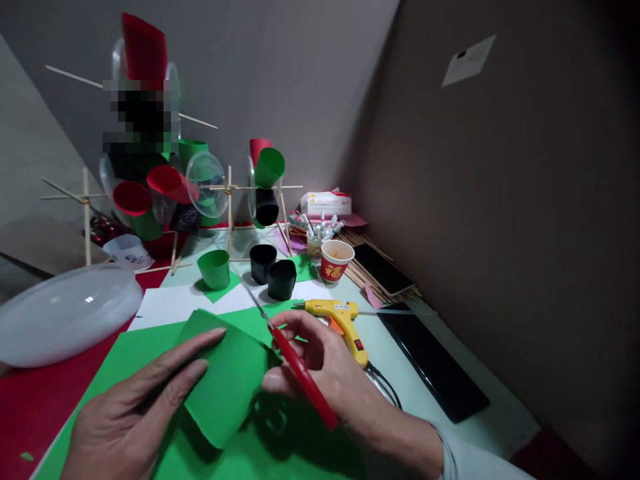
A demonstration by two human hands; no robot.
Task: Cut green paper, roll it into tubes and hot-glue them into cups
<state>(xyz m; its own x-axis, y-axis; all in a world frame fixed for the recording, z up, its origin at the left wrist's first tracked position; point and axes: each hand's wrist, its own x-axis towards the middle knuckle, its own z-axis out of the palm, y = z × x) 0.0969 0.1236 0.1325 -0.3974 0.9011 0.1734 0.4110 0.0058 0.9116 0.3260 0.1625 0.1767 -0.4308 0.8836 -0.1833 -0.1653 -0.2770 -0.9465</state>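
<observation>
My left hand (135, 407) pinches a folded or curved piece of green paper (227, 380) between thumb and fingers. My right hand (320, 373) is wrapped around red-handled scissors (303, 377), seen nearly edge-on, with the thin metal blades pointing up and away. Its fingertips are close to the right edge of the green piece; whether they touch it I cannot tell. Beneath both hands lies a large green sheet (120, 363). Just beyond stand a green paper cup shape (214, 270) and two black ones (282, 280).
A yellow glue gun (340, 313) lies right of my right hand, its cord trailing. Behind are a red paper cup (336, 261), markers (325, 227), wooden sticks (357, 270), a phone (383, 267) and a black slab (435, 360). Stick frames (230, 213) stand behind; a white balloon (70, 313) is left.
</observation>
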